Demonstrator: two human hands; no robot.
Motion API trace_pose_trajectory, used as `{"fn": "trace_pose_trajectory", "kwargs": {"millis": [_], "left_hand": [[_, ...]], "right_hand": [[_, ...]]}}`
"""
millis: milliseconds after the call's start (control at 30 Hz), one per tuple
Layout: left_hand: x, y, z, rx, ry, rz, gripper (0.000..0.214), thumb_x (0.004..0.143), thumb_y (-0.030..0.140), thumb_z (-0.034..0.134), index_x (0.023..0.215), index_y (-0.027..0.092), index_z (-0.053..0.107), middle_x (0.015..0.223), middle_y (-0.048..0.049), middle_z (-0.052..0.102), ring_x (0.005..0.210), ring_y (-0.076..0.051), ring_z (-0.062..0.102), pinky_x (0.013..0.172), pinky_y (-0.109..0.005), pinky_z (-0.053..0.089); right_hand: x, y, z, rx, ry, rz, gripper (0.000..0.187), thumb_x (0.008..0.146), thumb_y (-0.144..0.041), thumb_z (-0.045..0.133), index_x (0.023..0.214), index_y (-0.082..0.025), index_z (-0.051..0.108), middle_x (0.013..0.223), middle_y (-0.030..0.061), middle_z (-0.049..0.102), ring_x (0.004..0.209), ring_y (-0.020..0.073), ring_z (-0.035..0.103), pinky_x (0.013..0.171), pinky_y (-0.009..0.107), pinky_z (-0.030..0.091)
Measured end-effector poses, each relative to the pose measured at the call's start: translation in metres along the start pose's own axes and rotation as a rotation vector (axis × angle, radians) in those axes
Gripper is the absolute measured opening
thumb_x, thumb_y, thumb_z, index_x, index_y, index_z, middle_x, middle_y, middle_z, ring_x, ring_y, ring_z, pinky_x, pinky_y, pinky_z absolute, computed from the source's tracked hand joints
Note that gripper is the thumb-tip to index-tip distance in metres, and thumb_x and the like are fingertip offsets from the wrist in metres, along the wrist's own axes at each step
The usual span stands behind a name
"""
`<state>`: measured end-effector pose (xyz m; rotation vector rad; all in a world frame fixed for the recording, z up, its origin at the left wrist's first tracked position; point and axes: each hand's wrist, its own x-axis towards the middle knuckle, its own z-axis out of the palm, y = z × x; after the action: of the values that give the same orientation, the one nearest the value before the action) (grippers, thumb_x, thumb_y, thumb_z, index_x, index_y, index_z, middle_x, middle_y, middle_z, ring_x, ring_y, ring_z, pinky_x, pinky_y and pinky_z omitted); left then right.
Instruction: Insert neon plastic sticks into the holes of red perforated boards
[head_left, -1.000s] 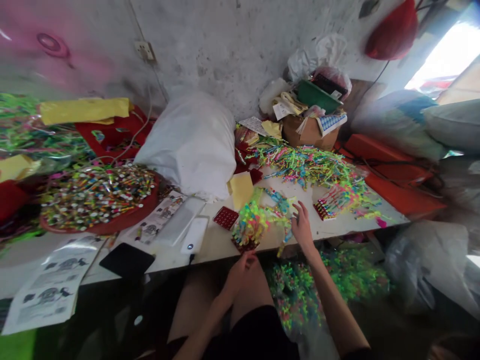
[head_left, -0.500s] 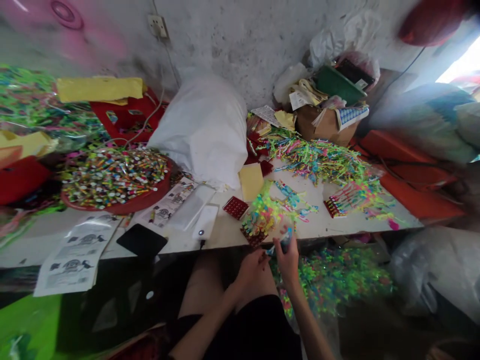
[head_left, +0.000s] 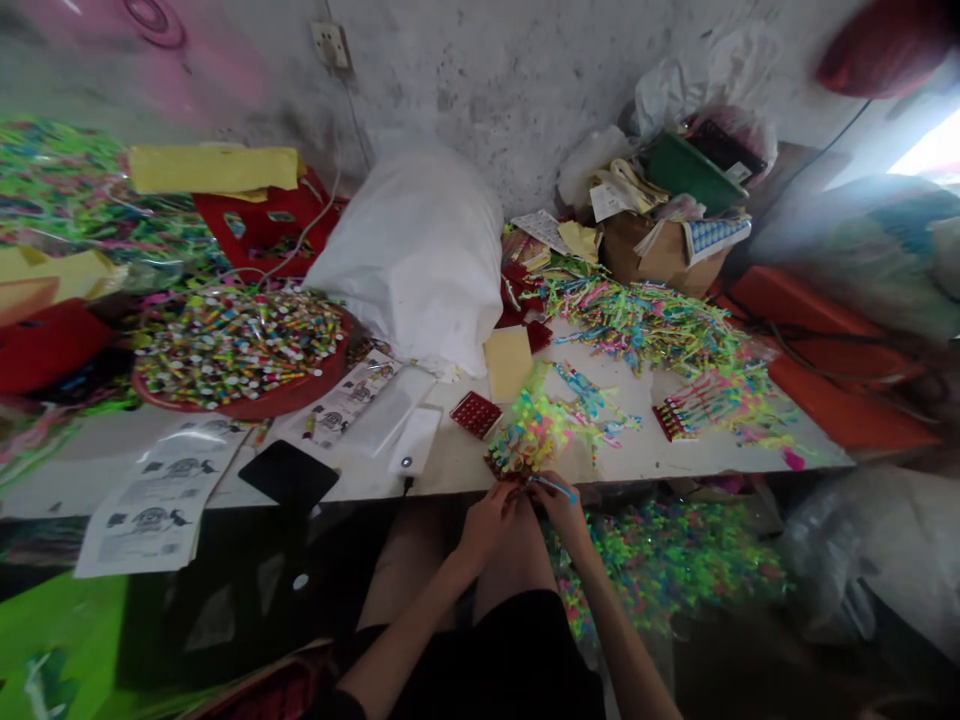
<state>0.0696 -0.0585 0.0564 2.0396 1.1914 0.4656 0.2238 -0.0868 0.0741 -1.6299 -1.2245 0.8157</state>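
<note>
My left hand (head_left: pixel 487 520) is closed at the table's front edge, gripping the near side of a small red tray (head_left: pixel 504 466) stuck full of neon plastic toy pieces (head_left: pixel 531 432). My right hand (head_left: pixel 561 505) is right beside it, pinching a thin blue plastic piece (head_left: pixel 553 487) whose end points at that tray. Both hands hover over my lap just below the white table (head_left: pixel 450 465).
Another red tray (head_left: pixel 475 413) lies empty nearby; a third filled one (head_left: pixel 675 420) sits right. A heap of neon pieces (head_left: pixel 645 325), a white sack (head_left: pixel 420 250), a red basin of coloured sticks (head_left: pixel 240 350), a phone (head_left: pixel 289 475), printed sheets (head_left: pixel 150 510) and a cardboard box (head_left: pixel 660 255) crowd the table.
My right hand left the tabletop, picked up a blue piece and drew back to the left hand at the tray. The view shifted slightly left.
</note>
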Motion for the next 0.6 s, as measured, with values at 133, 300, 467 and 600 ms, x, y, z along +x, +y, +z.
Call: {"fn": "trace_pose_trajectory", "kwargs": {"millis": [133,300,467,600], "left_hand": [[-0.009,-0.010,-0.007,0.008,-0.018,-0.049,0.032,0.087,0.019,0.044,0.118,0.023,0.052,0.121,-0.0022,0.058,0.091,-0.014,0.063,0.083,-0.025,0.047],[-0.008,-0.011,-0.010,0.012,-0.028,-0.044,0.032,0.088,0.019,0.042,0.118,0.021,0.051,0.120,-0.0030,0.059,0.086,-0.014,0.063,0.081,-0.026,0.047],[-0.003,-0.001,-0.011,0.035,-0.088,0.038,0.038,0.089,0.021,0.040,0.127,0.021,0.045,0.121,-0.0037,0.059,0.090,-0.017,0.063,0.080,-0.028,0.048],[0.000,0.006,-0.011,0.085,-0.126,0.059,0.048,0.091,0.021,0.038,0.139,0.023,0.031,0.127,-0.0049,0.056,0.099,-0.018,0.061,0.084,-0.028,0.047]], "right_hand": [[0.003,0.002,0.003,-0.069,-0.002,0.043,0.021,0.078,-0.033,0.051,0.080,-0.017,0.065,0.083,0.0070,0.070,0.080,0.0213,0.064,0.073,0.032,0.051],[0.004,-0.004,0.004,-0.199,-0.013,0.028,0.021,0.079,-0.027,0.049,0.085,-0.017,0.067,0.085,0.0071,0.071,0.079,0.0212,0.065,0.075,0.032,0.050],[0.010,-0.010,0.002,-0.374,-0.037,0.101,0.022,0.081,-0.024,0.048,0.084,-0.015,0.068,0.086,0.0101,0.071,0.081,0.0216,0.065,0.073,0.029,0.047],[0.016,-0.015,0.000,-0.495,-0.027,0.160,0.024,0.083,-0.029,0.049,0.088,-0.016,0.069,0.085,0.0092,0.071,0.081,0.0220,0.065,0.067,0.027,0.045]]}}
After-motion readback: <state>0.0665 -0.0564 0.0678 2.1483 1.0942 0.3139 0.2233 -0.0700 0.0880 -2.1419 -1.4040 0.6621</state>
